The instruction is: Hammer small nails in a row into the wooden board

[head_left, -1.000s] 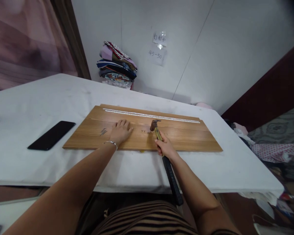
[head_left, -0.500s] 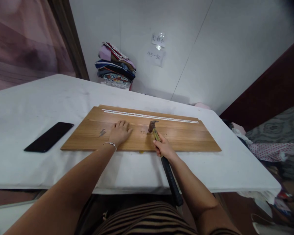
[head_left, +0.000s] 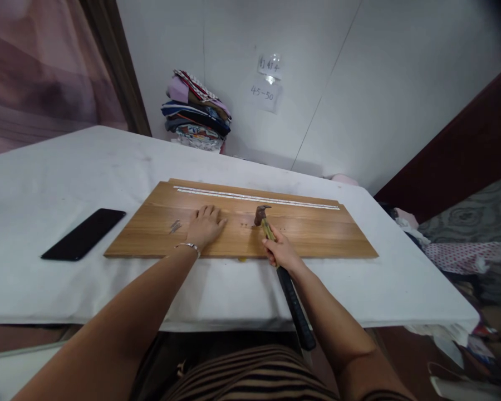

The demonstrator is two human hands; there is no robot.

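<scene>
My right hand (head_left: pixel 280 249) is wrapped round the neck of a claw hammer (head_left: pixel 294 306), whose long black grip reaches back toward my body. The hammer's rusty head is down at the middle of a wooden board (head_left: pixel 325 234); whether it touches the surface I cannot tell. Flat on the board, with fingers stretched out, lies my left hand (head_left: pixel 206 225). Beside it on the left is a small pile of loose nails (head_left: pixel 175 226). Several small nail heads or holes show in the wood on both sides of the hammer head.
White strips (head_left: pixel 254 198) run along the board's far edge. A black phone (head_left: pixel 83 234) lies left of the board on the white-covered table (head_left: pixel 401 289). Folded clothes (head_left: pixel 198 111) are stacked against the wall, where paper notes (head_left: pixel 264 93) hang.
The hammer head sits slightly lower, and its grip end has swung a little to the right with my right hand. My left hand stays in place on the board.
</scene>
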